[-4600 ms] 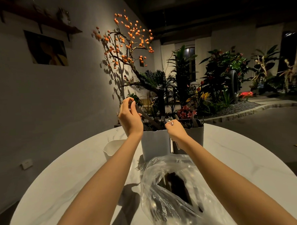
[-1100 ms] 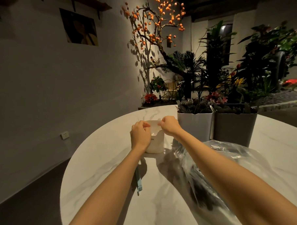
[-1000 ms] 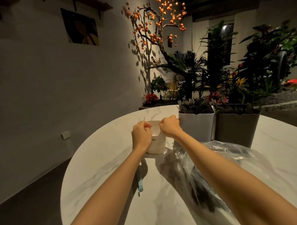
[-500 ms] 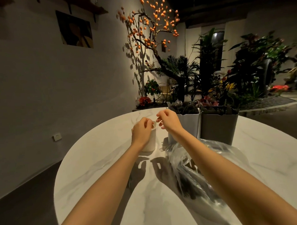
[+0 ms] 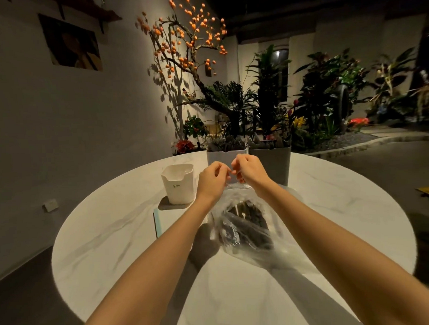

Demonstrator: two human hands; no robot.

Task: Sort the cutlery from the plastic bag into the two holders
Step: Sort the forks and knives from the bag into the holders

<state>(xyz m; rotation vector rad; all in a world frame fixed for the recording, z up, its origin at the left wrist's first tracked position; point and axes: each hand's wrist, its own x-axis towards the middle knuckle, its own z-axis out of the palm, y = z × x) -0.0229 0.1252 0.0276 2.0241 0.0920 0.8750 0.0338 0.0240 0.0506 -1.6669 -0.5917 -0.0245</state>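
Head view: fingers (image 5: 225, 170) of left hand (image 5: 213, 179) and right hand (image 5: 249, 170) curled, pinching plastic bag (image 5: 245, 225) mouth above desk (image 5: 118, 230). Dark cutlery (image 5: 245, 220) remains inside. White holder (image 5: 226, 154) and grey holder (image 5: 269, 157) behind already hold pieces. Roughly midway.

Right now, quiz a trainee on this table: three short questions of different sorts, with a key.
1. True or false: the white cup stands to the left of the white holder.
2. Multiple choice: where are both hands? A) inside the grey holder B) at the top edge of the plastic bag C) flat on the table
3. Fill in: the dark cutlery lying on the table is inside the ____.

Key: 1 true. 2 B: the left hand and right hand meet there, fingers curled. 3 plastic bag.
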